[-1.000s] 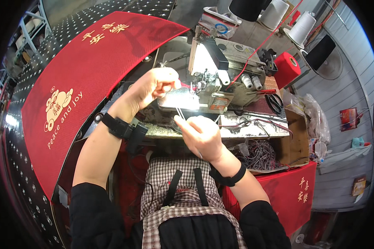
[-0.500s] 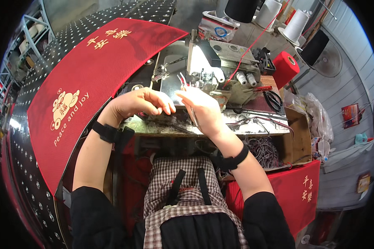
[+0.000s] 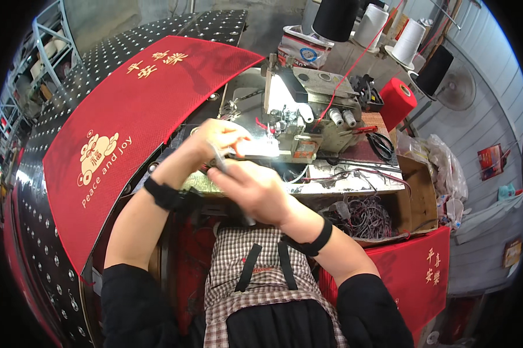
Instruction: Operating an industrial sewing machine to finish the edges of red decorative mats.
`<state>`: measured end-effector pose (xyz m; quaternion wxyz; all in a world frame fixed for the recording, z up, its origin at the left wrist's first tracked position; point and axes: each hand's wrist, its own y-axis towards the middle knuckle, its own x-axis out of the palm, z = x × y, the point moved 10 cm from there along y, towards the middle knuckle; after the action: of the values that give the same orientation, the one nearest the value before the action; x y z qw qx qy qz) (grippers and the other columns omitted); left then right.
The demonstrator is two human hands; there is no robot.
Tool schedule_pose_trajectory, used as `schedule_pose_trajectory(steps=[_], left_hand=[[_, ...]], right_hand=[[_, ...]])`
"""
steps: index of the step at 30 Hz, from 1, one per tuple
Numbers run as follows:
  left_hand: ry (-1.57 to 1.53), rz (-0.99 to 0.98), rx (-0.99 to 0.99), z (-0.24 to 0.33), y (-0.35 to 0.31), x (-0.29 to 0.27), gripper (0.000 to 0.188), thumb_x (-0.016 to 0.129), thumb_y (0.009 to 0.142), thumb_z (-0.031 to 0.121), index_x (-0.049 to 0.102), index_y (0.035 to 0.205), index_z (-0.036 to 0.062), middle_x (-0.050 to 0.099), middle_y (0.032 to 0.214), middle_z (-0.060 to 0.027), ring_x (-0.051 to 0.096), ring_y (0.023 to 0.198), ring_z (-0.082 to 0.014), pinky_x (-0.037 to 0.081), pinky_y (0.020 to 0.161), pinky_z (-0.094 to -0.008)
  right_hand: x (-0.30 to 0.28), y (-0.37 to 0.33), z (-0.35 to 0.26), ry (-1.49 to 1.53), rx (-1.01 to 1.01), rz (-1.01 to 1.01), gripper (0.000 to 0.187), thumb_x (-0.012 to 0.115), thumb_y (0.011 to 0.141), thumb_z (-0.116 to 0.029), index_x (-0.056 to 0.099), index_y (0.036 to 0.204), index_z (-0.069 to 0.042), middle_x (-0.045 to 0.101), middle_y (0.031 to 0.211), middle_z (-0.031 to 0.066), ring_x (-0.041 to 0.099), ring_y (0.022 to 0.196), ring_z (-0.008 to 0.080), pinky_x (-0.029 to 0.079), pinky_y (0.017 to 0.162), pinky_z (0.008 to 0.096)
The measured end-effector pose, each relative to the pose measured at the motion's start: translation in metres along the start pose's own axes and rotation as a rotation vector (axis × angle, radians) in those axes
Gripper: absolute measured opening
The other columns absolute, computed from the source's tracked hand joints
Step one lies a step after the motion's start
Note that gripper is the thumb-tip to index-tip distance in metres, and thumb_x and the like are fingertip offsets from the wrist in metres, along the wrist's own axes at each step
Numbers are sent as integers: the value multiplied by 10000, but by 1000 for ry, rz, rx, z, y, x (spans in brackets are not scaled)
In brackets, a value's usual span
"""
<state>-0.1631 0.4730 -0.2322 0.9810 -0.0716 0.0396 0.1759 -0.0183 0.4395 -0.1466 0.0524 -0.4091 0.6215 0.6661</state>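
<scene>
tweezers (image 3: 217, 155), 1 pr, in the right hand (image 3: 255, 188) of the person at the machine. 2 hands at work, 1 sewing machine (image 3: 325, 95) just past them, 1 big red mat (image 3: 140, 98) far left, 1 cardboard box (image 3: 419, 197) on the right. thread cones far right: 2 white (image 3: 370, 26), 2 black (image 3: 434, 69), 1 red (image 3: 398, 98). 1 pr black scissors (image 3: 382, 146) right of the machine.

tweezers run thru the right grip: upper end sticks out at the far left side, by the left hand (image 3: 216, 136); other end pokes out on the near side, below the palm. right thumb & fingers pressed tog. round them. left fingers bent inward; can't tell if they pinch anything.

tweezers look slim, pale grey, v. blurred, approx. upright w/ a slant. can't tell if tips touch the left hand.
</scene>
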Motion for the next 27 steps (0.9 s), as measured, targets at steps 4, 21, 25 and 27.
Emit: schedule_pose_trajectory(steps=[4, 21, 25, 27], left_hand=[[-88, 216, 153, 52, -60, -50, 194, 471, 952, 102, 637, 948, 0, 573, 634, -24, 411, 501, -7, 297, 462, -147], [-78, 149, -155, -11, -85, -35, 394, 481, 969, 332, 650, 973, -24, 659, 791, -64, 602, 682, -87, 466, 615, -186], [-43, -20, -201, -16, -54, 28, 245, 584, 913, 247, 679, 935, 22, 635, 690, -12, 536, 545, -24, 399, 493, -173], [-115, 0, -151, -7, -56, 25, 168, 608, 882, 177, 685, 903, 29, 614, 650, -7, 519, 530, -21, 381, 487, -151]], right_hand=[[-36, -19, 72, 67, 279, 218, 219, 579, 815, -7, 631, 1027, -24, 621, 900, 136, 629, 731, 260, 514, 643, 333], [6, 20, -3, 345, 124, 91, 144, 613, 678, -18, 564, 806, -62, 503, 709, 86, 559, 696, 267, 461, 603, 341], [20, 18, -83, 335, -274, -69, 250, 598, 705, -47, 608, 952, -88, 503, 726, 57, 554, 619, 228, 465, 532, 334], [12, 18, -78, 337, -251, -97, 256, 598, 732, -37, 613, 985, -77, 531, 753, 69, 569, 632, 236, 476, 528, 330]])
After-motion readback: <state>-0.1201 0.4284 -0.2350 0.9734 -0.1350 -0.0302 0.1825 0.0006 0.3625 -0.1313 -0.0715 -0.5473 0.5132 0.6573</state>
